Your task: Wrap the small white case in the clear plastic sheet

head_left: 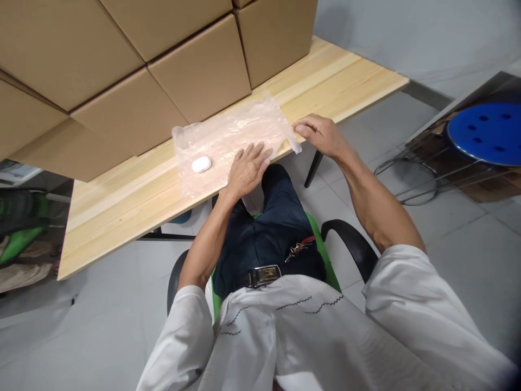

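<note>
Pale grey shirt point(325, 331) with dark zigzag lines fills the foreground, closest to the camera, as a seated person works at a light wooden table point(122, 214). At far left, blurred green and dark items point(24, 228) sit beyond the table's end, too smeared to identify. Brown cardboard boxes point(199, 70), stacked in rows, stand along the table's far side, from the left of the view to past its middle. Near the table's front edge, left of both hands, a small white rounded case point(202, 164) rests on a crinkled, translucent sheet of plastic point(240, 127), which spreads across the tabletop in front of the boxes. Just right of the case and apart from it, the left hand point(247, 169) lies palm down on the plastic, fingers extended and slightly parted, gripping nothing. Below, dark navy trousers point(244, 244), a black belt with a metal buckle point(264, 275) and a bunch of keys point(298, 250) with a red tag show above a green chair seat point(330, 271) with black armrests. Farther right, the right hand point(321, 134) meets the plastic's right edge, fingers curled and thumb close to the forefinger; whether they pinch the film cannot be told. At far right, a round blue stool top point(488, 133) with dark holes stands above the grey tiled floor point(451, 250).
</note>
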{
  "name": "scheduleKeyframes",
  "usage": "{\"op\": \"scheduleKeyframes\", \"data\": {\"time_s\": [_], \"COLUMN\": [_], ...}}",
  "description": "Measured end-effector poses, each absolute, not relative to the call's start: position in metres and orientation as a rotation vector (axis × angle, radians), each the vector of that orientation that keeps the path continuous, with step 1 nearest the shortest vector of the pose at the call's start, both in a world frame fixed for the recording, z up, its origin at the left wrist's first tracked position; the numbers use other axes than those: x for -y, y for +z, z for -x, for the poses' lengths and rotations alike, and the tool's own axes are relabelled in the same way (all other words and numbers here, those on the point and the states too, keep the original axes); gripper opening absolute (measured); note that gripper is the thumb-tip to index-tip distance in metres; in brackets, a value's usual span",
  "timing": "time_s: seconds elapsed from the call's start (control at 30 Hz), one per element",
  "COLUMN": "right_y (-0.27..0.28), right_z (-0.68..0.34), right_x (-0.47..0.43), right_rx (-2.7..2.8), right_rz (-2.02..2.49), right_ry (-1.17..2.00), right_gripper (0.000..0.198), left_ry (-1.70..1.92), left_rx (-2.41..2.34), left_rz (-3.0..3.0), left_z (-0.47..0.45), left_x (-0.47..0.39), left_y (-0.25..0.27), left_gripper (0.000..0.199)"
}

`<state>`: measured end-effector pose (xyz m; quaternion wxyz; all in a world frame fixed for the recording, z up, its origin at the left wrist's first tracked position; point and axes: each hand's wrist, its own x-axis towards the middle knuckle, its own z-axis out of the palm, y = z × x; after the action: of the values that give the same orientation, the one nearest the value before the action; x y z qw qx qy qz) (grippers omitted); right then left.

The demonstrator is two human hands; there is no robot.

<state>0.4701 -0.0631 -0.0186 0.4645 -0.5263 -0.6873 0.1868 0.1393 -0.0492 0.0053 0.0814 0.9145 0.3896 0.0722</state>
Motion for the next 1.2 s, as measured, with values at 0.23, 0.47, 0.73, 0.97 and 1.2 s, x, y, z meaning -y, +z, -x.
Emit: {"op": "scheduleKeyframes", "data": {"time_s": [0.23, 0.47, 0.73, 0.97, 1.2], "right_y": [-0.016, -0.024, -0.026, -0.03, -0.04], "right_z": [-0.469, -0.471, -0.461, -0.458, -0.474], "right_x": [0.067, 0.067, 0.064, 0.058, 0.051], "right_rx": [1.747, 1.613, 1.827, 1.949, 1.969], "right_rz": [1.334, 1.329, 1.253, 1.338, 1.368], "right_ry": [0.423, 0.445, 0.351, 0.285, 0.176], "right_gripper": [0.066, 0.069, 0.056, 0.041, 0.041], "left_ry": [0.243, 0.604, 0.532, 0.501, 0.637], "left_rx": [-1.093, -1.338, -1.502, -1.513, -1.499], "left_rz": [-2.604, -2.588, -2.52, -2.554, -2.437], "left_z": [-0.128, -0.045, -0.014, -0.021, -0.01], "left_x": [0.048, 0.022, 0.011, 0.011, 0.008], "left_y": [0.015, 0.042, 0.013, 0.01, 0.002], "left_gripper": [0.072, 0.086, 0.086, 0.065, 0.082]}}
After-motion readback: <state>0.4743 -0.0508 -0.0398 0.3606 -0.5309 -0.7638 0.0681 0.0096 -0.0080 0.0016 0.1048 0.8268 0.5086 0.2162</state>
